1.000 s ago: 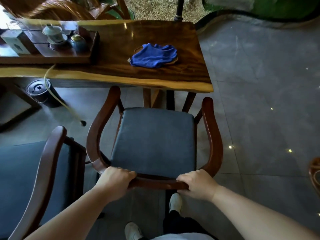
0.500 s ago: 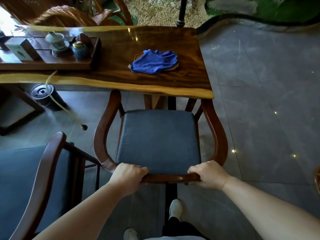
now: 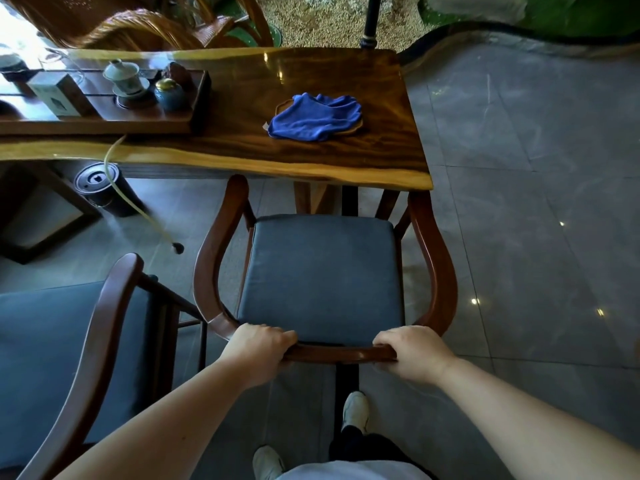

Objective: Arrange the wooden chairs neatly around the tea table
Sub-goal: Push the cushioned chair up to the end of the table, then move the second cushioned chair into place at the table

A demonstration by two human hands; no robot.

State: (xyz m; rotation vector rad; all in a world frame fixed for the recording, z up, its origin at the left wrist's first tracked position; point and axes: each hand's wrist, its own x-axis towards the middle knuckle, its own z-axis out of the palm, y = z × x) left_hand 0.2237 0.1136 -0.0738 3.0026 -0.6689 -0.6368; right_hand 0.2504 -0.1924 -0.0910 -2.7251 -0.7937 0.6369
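Both hands, left hand (image 3: 258, 351) and right hand (image 3: 414, 353), grip chair (image 3: 320, 278); second chair (image 3: 104, 341) crowds its left

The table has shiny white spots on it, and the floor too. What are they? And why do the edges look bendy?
Head view: the spots on the tea table are glare from lights bouncing off its polished top; the small bright dots on the floor tiles are reflections too. The top left corner is washed out by daylight. The wide-angle lens bows lines near the edges.
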